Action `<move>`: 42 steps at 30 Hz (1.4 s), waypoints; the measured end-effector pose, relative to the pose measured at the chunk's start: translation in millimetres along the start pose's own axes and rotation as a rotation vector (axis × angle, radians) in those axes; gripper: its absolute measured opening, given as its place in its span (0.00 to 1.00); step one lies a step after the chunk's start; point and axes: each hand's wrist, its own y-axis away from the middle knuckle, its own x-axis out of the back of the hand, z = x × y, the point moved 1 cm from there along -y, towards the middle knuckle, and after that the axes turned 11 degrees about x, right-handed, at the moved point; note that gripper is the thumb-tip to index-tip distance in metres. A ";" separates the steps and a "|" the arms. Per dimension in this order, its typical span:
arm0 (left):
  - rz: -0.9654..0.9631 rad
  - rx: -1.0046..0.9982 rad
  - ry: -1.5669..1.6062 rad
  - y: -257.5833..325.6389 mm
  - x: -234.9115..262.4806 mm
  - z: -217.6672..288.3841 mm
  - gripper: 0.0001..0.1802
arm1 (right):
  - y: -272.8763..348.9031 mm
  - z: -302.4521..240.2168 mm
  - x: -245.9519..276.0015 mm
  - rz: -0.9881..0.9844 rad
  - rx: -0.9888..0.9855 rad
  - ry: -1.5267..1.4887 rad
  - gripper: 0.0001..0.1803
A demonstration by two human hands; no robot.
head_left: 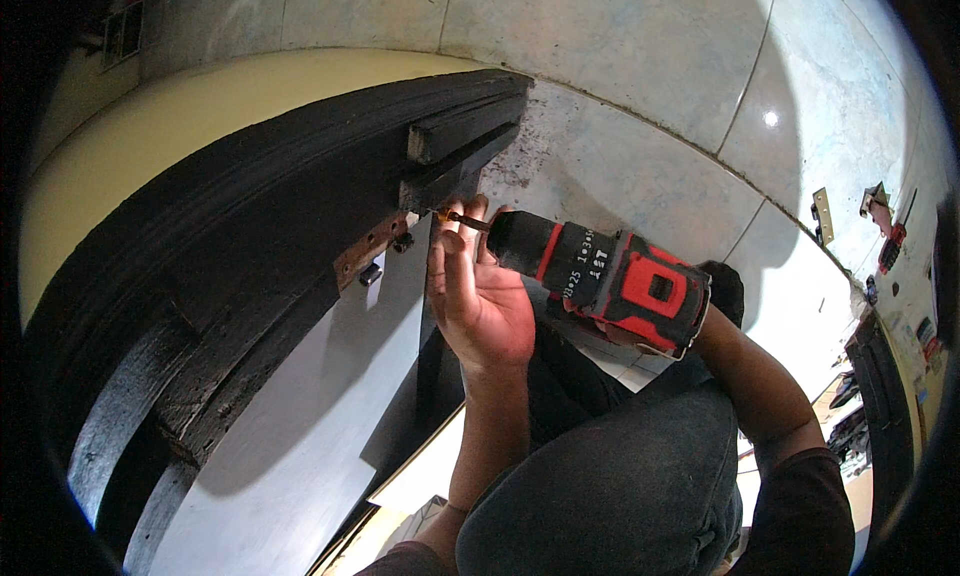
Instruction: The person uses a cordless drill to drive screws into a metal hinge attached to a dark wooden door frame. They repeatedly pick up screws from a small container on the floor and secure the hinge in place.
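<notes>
Left grip (482, 311) is palm up, its fingers bent around the front of the bit (468, 221); whether they pinch it or merely stand beside it, I cannot tell. Right grip (712, 338) appears clamped on the drill (600, 276), though the tool's body hides its fingers

Farthest left, the black frame (250, 166) curves in, with the pale panel (310, 386) below it. If the bit skids downward, that smooth face could be scratched

Next comes the rusty plate (368, 254), along the wood's edge, with two dark stubs (371, 275) beside it. Its worn look suggests stiff or chewed holes, so a poorly seated tip could cam out or strip whatever it drives

At the plate's upper end, the bit's orange tip (444, 215) sits close to the wood; actual contact is too small to judge. Here lies the chief hazard: the left fingers are right by the bit, so a slip or a sudden catch could jab or twist them

Right of centre, the drill lies aslant above the knee (610, 476), its nose toward the plate. Held by one hand behind, it could kick under torque or drift off line

Far right, a loose plate (823, 216) and a screwdriver (892, 247) lie well apart from the drill, where a stray foot could knock them
</notes>
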 end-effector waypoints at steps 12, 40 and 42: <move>-0.120 0.029 -0.121 10.3 1.7 -7.9 0.25 | -2.1 -1.5 1.9 0.102 -0.050 -0.170 0.28; -0.119 -0.363 -0.888 42.8 55.4 -37.2 0.35 | -5.1 -12.0 0.3 0.216 0.011 -0.042 0.28; -0.162 -0.399 -1.104 49.5 63.2 -38.7 0.41 | -5.9 -12.8 0.0 0.152 0.087 0.165 0.27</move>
